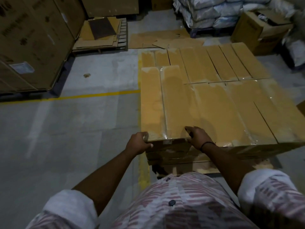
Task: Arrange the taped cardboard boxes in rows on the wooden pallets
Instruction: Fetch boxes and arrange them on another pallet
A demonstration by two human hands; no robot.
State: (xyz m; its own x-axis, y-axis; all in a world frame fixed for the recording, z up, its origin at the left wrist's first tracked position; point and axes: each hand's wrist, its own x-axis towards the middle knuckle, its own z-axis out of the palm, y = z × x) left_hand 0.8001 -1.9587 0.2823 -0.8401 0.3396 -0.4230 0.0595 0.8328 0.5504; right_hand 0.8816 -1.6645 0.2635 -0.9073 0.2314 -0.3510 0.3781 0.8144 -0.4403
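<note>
A long taped cardboard box (pixel 162 100) lies on top of the stack at its left edge, one layer higher than the rest. My left hand (pixel 138 142) grips its near left corner, fingers curled over the top edge. My right hand (pixel 197 138) holds its near right corner, fingers bent against the side. Several other taped boxes (pixel 231 103) lie side by side in rows below and to the right. A second row of boxes (pixel 214 63) fills the far side. The wooden pallet (pixel 189 169) shows under the near edge.
A tall stack of large cartons (pixel 33 42) stands at left behind a yellow floor line (pixel 74 96). Flat cardboard sheets on a pallet (pixel 102 33) lie beyond. Wrapped sacks (pixel 214 12) and an open carton (pixel 259 28) stand at the back right. Bare concrete floor lies to the left.
</note>
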